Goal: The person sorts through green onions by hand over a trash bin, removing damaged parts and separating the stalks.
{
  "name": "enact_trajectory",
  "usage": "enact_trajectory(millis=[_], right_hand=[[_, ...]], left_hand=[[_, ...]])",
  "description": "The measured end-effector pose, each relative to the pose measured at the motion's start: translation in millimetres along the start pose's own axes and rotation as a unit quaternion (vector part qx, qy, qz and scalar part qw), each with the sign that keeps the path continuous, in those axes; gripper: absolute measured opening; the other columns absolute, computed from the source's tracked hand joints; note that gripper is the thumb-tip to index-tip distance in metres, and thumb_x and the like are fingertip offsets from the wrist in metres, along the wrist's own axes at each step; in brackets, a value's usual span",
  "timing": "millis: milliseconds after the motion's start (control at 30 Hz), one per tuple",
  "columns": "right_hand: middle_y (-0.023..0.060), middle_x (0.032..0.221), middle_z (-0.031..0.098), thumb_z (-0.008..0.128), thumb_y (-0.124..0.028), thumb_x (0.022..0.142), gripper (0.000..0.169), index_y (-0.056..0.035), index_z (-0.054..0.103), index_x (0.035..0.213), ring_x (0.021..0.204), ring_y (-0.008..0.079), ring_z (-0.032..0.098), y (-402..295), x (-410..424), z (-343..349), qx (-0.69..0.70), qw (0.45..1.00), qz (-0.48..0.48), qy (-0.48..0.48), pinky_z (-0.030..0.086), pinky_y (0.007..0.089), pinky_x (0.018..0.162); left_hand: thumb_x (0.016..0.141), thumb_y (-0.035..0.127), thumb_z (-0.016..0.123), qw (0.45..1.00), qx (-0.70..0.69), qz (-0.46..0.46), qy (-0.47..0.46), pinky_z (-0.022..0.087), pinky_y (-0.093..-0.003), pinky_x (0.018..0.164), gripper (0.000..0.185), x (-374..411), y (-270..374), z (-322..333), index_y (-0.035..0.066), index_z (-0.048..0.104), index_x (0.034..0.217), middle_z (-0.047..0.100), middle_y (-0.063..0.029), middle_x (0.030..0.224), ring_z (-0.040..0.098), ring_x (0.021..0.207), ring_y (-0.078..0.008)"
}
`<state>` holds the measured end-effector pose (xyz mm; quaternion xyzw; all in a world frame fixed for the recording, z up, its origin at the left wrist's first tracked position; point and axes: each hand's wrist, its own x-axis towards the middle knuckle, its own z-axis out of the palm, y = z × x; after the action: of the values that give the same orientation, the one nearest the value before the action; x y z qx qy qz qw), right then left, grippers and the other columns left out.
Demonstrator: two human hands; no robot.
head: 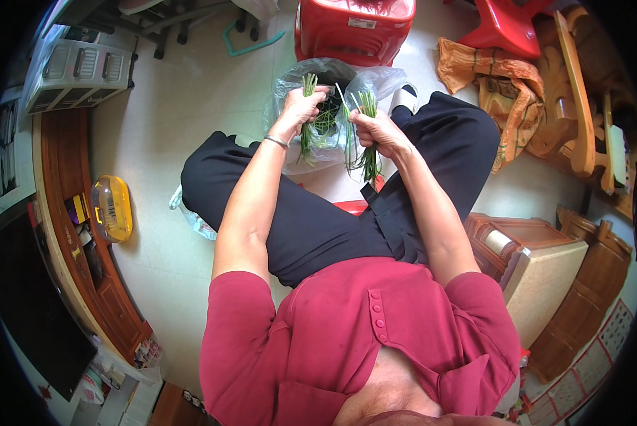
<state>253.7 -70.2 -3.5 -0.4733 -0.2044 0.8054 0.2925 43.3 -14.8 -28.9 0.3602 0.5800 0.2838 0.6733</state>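
My left hand [300, 109] grips a bunch of thin green stalks [310, 84], pale cut ends up and leafy tips hanging down. My right hand [374, 128] holds a second, darker-tipped bunch [370, 160], with a few stalks slanting loose at its left side. Between and behind the hands stands an open clear plastic bag [286, 90] with a dark inside and more green strands [326, 117] in it. Part of the bag is hidden by my hands and the bunches.
A red plastic stool [353, 37] stands just beyond the bag. An orange woven sack [515, 90] lies by wooden furniture [574, 96] at the right. A yellow case [113, 209] rests on the floor at the left, near a wooden cabinet [73, 170]. Another plastic bag [193, 218] lies beside my left knee.
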Motion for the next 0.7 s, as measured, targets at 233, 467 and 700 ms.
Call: enact_trajectory(millis=[233, 467, 700], right_hand=[[-0.0118, 0.062, 0.032, 0.066, -0.020, 0.091, 0.023, -0.0171, 0.047, 0.080, 0.046, 0.0011, 0.027, 5.2, 8.7, -0.5, 0.054, 0.996, 0.028, -0.067, 0.022, 0.0216, 0.043], [-0.0124, 0.061, 0.031, 0.068, -0.024, 0.091, 0.024, -0.0174, 0.047, 0.080, 0.046, 0.0009, 0.026, 9.9, 9.5, 3.3, 0.048, 0.994, 0.037, -0.087, 0.022, 0.0217, 0.044], [-0.0125, 0.060, 0.032, 0.071, -0.024, 0.089, 0.020, -0.0149, 0.053, 0.089, 0.045, 0.0012, 0.025, 7.5, 13.9, 10.2, 0.039, 0.999, -0.007, -0.031, 0.022, 0.0228, 0.044]], left_hand=[[0.088, 0.029, 0.071, 0.996, -0.071, -0.004, -0.058, 0.028, -0.0220, 0.046, 0.026, -5.7, 8.7, 1.5, 0.005, 0.068, 0.098, 0.059, 0.0017, 0.080, 0.040, 0.052, -0.0034], [0.085, 0.022, 0.073, 0.994, -0.098, 0.008, -0.048, 0.025, -0.0221, 0.044, 0.019, -5.4, 8.4, 1.9, 0.005, 0.067, 0.091, 0.056, 0.0036, 0.070, 0.038, 0.048, -0.0028], [0.086, 0.020, 0.074, 0.994, -0.100, 0.016, -0.028, 0.023, -0.0210, 0.042, 0.015, -11.6, 8.1, 9.1, 0.008, 0.066, 0.086, 0.052, 0.0076, 0.064, 0.036, 0.047, -0.0013]])
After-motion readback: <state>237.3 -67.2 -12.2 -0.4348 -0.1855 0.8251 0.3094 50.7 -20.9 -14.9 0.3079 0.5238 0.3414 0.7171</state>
